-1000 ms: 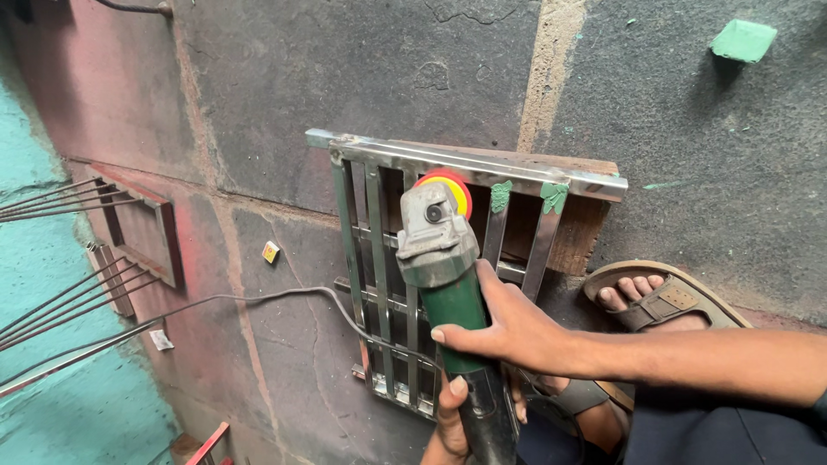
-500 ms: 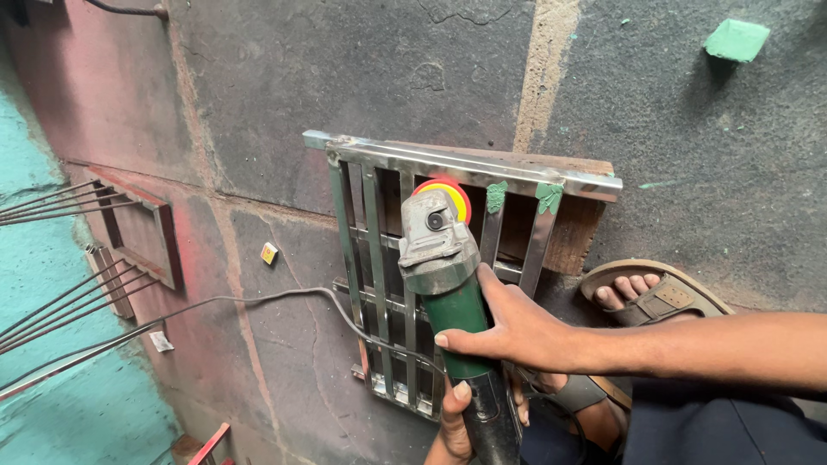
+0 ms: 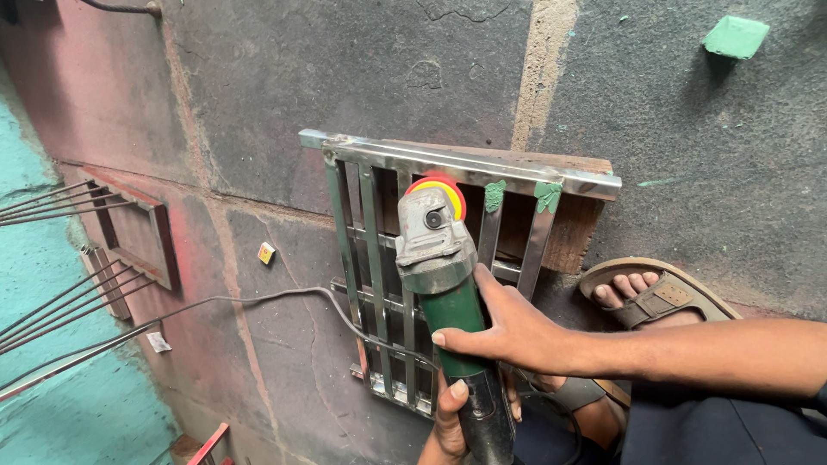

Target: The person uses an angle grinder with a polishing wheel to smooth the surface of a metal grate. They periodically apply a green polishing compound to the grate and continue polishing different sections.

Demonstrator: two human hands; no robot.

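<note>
A green angle grinder [image 3: 454, 316] with a grey metal head and a red-and-yellow disc [image 3: 443, 184] rests against the top rail of a shiny steel grille frame [image 3: 370, 226]. The frame lies on the dark stone floor, its far end propped on a wooden board [image 3: 579, 234]. My right hand [image 3: 510, 331] reaches in from the right and wraps the grinder's green body. My left hand [image 3: 450, 420] grips the black rear handle from below, partly hidden by the tool.
My foot in a brown sandal [image 3: 648, 297] stands just right of the frame. A grey cable [image 3: 258, 300] runs left across the floor. A rusty frame [image 3: 160, 243] and thin steel rods [image 3: 52, 203] lie at the left, a green block [image 3: 735, 36] at top right.
Both hands keep their grip, and the grinder's disc stays at the frame's top rail. Only the view has shifted slightly.
</note>
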